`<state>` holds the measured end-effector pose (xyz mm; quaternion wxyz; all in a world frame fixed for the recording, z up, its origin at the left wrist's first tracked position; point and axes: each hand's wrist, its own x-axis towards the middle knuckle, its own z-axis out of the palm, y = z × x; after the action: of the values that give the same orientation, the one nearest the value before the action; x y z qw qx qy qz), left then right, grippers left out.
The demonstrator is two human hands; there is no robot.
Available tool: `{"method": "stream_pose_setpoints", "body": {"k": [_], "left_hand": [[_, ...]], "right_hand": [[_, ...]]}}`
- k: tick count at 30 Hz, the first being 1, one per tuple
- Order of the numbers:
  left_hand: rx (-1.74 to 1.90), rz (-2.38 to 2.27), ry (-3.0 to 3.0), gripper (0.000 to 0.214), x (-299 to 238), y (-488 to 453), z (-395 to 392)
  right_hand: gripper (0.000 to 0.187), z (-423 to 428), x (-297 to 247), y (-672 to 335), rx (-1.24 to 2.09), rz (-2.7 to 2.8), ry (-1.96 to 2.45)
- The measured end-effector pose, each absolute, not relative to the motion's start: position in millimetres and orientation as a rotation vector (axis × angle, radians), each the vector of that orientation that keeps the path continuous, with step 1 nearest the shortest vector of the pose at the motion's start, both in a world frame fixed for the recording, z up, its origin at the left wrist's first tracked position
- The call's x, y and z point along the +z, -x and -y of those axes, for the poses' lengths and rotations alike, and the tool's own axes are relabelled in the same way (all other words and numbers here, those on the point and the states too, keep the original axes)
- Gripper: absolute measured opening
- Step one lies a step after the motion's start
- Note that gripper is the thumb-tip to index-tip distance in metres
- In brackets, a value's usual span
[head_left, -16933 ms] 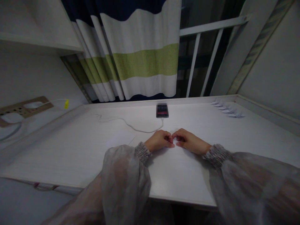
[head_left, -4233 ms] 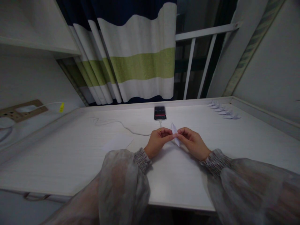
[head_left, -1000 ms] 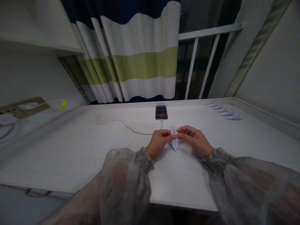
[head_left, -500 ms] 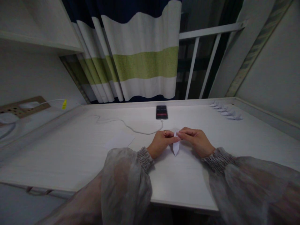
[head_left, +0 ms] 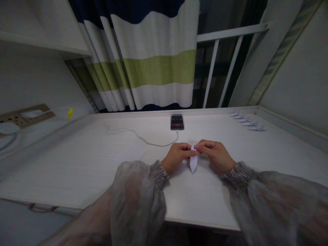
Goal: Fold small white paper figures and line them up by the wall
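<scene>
A narrow strip of folded white paper (head_left: 193,164), pointed at its lower end, is held just above the white desk (head_left: 200,201). My left hand (head_left: 176,155) pinches it from the left, thumb across its front. From the right, my right hand (head_left: 215,152) grips its upper part between thumb and fingertips. Both hands are closed on the paper, and their fingers hide part of its upper half. To the left of my left hand lies flat white paper (head_left: 130,152), partly behind my sleeve.
A dark phone-like device (head_left: 177,122) with a white cable (head_left: 146,141) lies at the back of the desk. Several folded paper pieces (head_left: 248,121) stand in a row at the back right. A socket panel (head_left: 25,116) is on the left wall; a curtain (head_left: 156,68) hangs behind.
The folded paper has dropped slightly towards me, with its tip a little lower. Both hands keep nearly the same grip and place.
</scene>
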<state>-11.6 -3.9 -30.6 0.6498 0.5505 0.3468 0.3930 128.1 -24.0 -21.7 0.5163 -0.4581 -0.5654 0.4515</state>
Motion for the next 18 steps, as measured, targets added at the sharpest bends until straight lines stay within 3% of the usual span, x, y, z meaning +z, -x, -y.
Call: {"method": "stream_pose_setpoints", "body": {"k": [18], "left_hand": [[0.823,-0.758,-1.218,0.023,-29.7,11.7,6.0]], "right_hand": [[0.015,21.8,-24.9,-127.4,1.183,1.185,1.043]]}}
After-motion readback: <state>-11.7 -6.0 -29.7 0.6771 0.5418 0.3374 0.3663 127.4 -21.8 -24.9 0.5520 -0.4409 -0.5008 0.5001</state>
